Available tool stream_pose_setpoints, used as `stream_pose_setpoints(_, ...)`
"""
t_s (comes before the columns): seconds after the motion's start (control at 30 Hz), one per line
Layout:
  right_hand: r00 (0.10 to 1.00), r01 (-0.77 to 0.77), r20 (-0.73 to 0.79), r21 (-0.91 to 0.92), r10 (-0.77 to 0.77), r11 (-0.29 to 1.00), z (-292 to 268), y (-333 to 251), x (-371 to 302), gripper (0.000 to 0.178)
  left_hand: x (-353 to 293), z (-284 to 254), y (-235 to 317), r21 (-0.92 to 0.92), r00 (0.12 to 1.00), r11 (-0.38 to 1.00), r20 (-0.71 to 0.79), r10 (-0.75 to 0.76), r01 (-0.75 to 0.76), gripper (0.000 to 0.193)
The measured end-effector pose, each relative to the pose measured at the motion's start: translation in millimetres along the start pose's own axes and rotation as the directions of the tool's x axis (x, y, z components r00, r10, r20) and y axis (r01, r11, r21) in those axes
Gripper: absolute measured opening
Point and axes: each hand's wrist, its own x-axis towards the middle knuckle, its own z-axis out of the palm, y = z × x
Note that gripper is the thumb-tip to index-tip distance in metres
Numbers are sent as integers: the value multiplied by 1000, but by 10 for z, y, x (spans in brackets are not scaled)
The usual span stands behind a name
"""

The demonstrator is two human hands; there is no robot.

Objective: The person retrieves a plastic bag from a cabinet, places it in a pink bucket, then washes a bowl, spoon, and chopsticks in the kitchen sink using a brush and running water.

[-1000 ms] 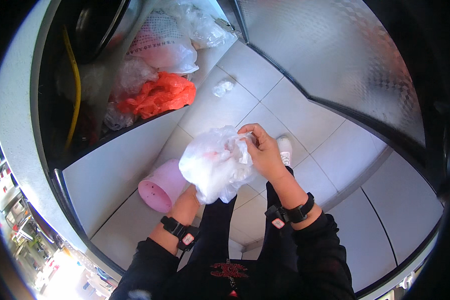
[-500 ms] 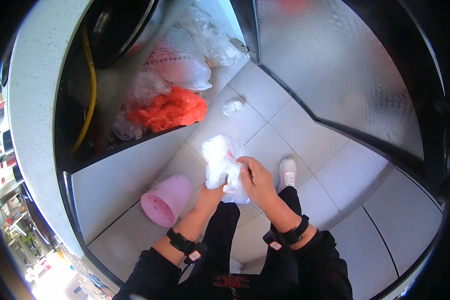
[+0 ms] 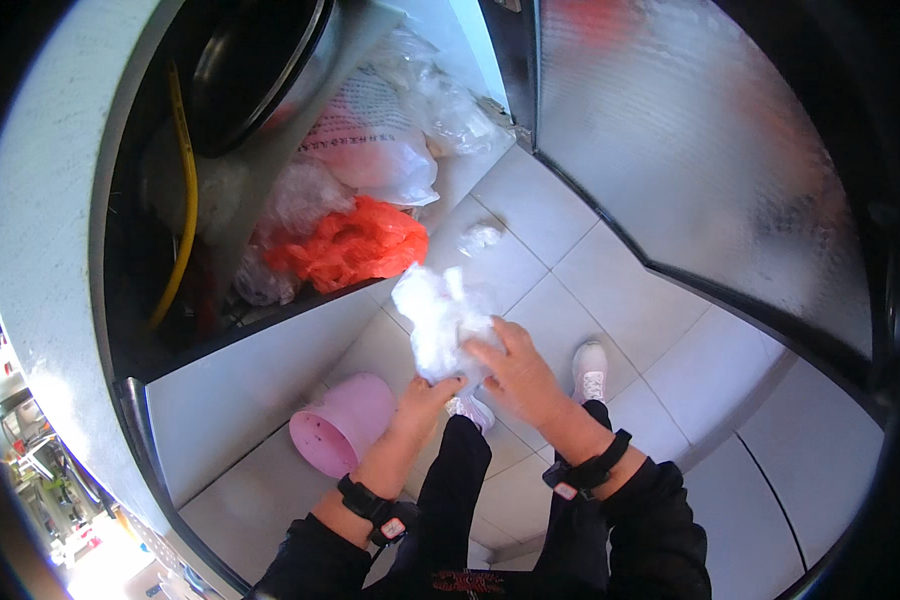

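Note:
A crumpled white plastic bag [image 3: 438, 315] is between my two hands, above the tiled floor. My left hand [image 3: 428, 398] grips its lower edge, thumb on top and the other fingers mostly hidden. From the right side, my right hand [image 3: 515, 370] closes on the bag, its fingers bent over the plastic. Beyond them, in the open cabinet, lie a bunched red plastic bag [image 3: 355, 245] and a larger white printed bag [image 3: 375, 140].
A pink bin [image 3: 345, 425] lies tipped at the left below the cabinet. A small clear plastic scrap [image 3: 479, 239] is on the floor. The frosted cabinet door [image 3: 690, 140] stands open at right. A yellow hose [image 3: 187, 200] hangs inside the cabinet.
My right hand's fingers have shifted inward on the bag, and the bag is gathered differently, its top leaning left. The whole view has shifted slightly, and my left shoe now shows.

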Motion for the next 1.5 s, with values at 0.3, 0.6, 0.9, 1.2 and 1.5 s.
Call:
stream_pose_setpoints(0.3, 919, 38, -390, -44, -52, 998, -380, 339, 1071, 40, -419, -311, -507, 487, 951, 821, 229, 209, -298, 64)
stream_pose_setpoints(0.6, 807, 7, -587, -103, -66, 995, -292, 336, 2581, 33, -1362, -845, -1608, 714, 718, 139, 695, -23, -686, 44)
stream_pose_setpoints(0.9, 853, 70, -510, -93, -108, 993, 170, 119, 4080, 56, -1099, -1276, -1662, 761, 769, 124, 616, 171, -637, 41)
stream_pose_setpoints(1.2, 791, 161, -582, -99, -188, 982, 50, 257, 3412, 73, -1246, -1133, -2113, 735, 740, 134, 621, 258, -664, 40)
stream_pose_setpoints(1.5, 430, -149, -792, 412, 434, 899, 284, 1052, 3494, 54, -1258, -1340, -2316, 775, 787, 152, 583, 203, -613, 40)
